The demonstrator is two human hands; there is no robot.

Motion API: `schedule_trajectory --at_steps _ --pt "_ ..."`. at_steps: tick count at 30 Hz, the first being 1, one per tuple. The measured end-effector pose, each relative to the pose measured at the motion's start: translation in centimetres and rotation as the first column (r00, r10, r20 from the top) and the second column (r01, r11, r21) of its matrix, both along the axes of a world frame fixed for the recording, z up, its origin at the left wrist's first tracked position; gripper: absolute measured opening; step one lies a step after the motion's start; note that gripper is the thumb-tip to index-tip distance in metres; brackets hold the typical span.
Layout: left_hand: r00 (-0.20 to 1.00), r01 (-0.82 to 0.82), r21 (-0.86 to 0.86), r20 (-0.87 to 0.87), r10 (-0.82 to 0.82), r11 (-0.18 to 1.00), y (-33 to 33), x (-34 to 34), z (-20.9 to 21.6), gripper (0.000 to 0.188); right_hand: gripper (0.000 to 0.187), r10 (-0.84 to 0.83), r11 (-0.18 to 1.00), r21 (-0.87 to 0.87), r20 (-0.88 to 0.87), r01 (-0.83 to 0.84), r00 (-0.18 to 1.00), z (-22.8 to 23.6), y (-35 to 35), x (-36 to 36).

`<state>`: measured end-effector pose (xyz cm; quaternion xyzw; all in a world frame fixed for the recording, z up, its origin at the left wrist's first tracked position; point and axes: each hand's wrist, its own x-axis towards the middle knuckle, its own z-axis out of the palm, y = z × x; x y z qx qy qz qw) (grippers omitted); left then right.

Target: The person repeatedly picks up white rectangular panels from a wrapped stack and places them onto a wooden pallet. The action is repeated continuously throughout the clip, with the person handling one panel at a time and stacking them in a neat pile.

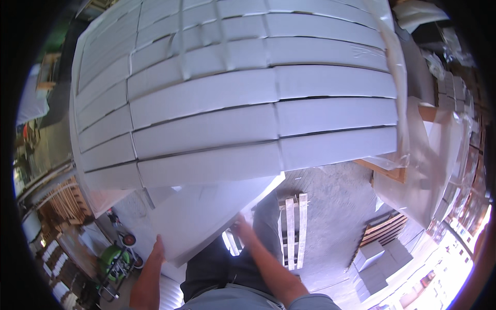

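Observation:
A long, flat white box is tilted in front of my body, its far end close against the front of a tall stack of white boxes. My left hand grips the box's left near edge. On the opposite side my right hand grips the right edge, with its fingers partly hidden by the box. The stacked boxes lie in tight rows, and clear plastic film wraps part of the stack's sides and top.
Wooden pallets lie on the grey concrete floor behind me to the right. Another film-wrapped stack stands at the right. White boxes sit by a slatted pallet at lower right. A green reel on a wheeled frame stands at lower left.

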<state>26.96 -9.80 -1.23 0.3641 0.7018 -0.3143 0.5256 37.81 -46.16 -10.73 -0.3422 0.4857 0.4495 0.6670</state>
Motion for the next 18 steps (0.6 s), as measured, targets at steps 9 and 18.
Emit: schedule_trajectory --at_steps 9,18 --pt "0.994 -0.025 -0.004 -0.103 0.025 1.000 -10.6 13.0 9.0 0.064 0.064 0.040 0.993 -0.110 -0.091 -0.050 0.995 4.3 -1.6 5.6" --pt "0.989 -0.146 -0.135 0.017 0.150 0.980 -23.5 20.8 14.6 0.066 0.062 0.106 0.938 -0.343 0.175 -0.040 0.979 15.3 -5.4 12.0"
